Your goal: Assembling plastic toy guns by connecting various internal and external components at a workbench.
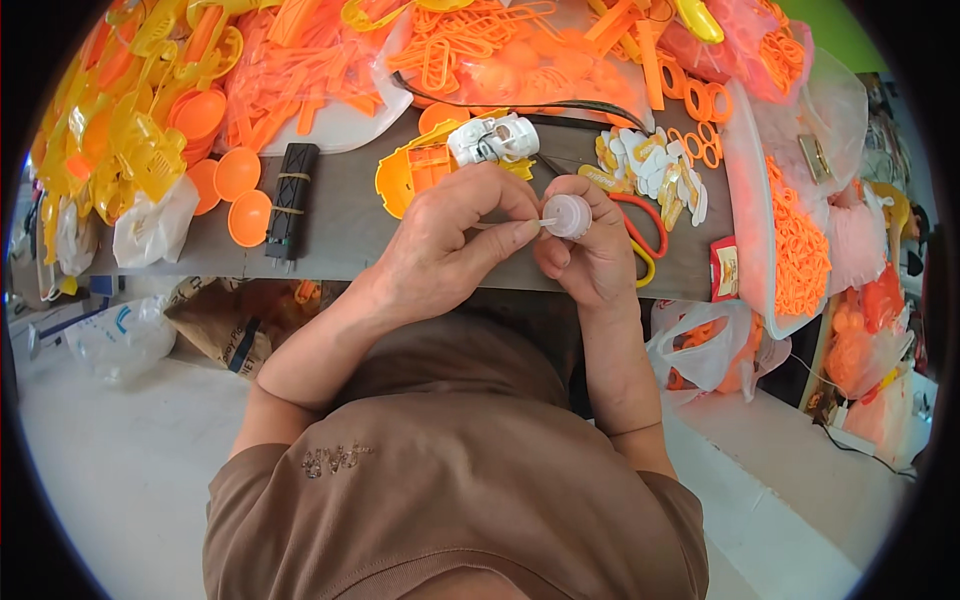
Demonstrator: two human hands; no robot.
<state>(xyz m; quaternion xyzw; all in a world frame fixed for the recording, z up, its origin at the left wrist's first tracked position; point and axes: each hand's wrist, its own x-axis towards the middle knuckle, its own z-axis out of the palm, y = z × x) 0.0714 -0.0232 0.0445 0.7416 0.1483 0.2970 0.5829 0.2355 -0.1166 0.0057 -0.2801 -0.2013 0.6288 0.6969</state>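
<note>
In front of my chest, both hands meet over the table's near edge. My right hand [597, 245] has its fingers closed round a small round whitish, translucent plastic piece [567, 215]. Thumb and forefinger of my left hand [440, 240] pinch a thin pale strip [545, 222] against the side of that piece; what the strip is I cannot make out. Just beyond the hands lie a white plastic part [492, 139] with openings and a yellow shell [393, 186] with an orange insert [431, 163]. Scissors with red and yellow handles [655, 235] lie beside my right hand.
Orange discs [238, 175] and a banded black bundle [292, 200] lie at left. Heaps of yellow parts [150, 150] and orange pieces [290, 80] fill the back. White and gold pieces [650, 165], orange rings [697, 102] and a tub of orange links [797, 250] stand at right.
</note>
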